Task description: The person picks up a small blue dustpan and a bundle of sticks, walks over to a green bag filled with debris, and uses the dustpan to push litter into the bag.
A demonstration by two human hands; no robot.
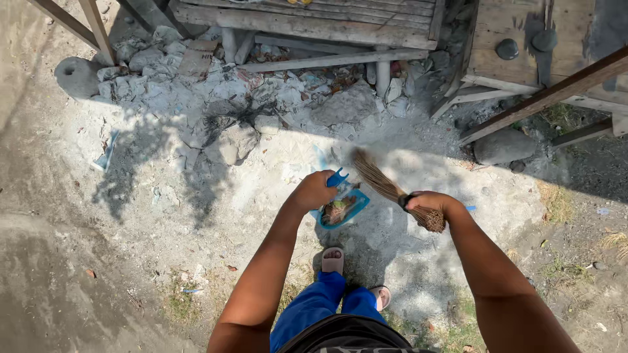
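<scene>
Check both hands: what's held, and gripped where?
Left hand grips the blue dustpan by its handle, at the upper end. Right hand holds the stick broom around its bound end, bristles pointing toward the dustpan.

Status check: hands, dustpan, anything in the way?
Left hand grips blue plastic dustpan, debris inside. Right hand grips brown stick broom, bristles on the ground by the pan. Grey rubble pile ahead.
</scene>
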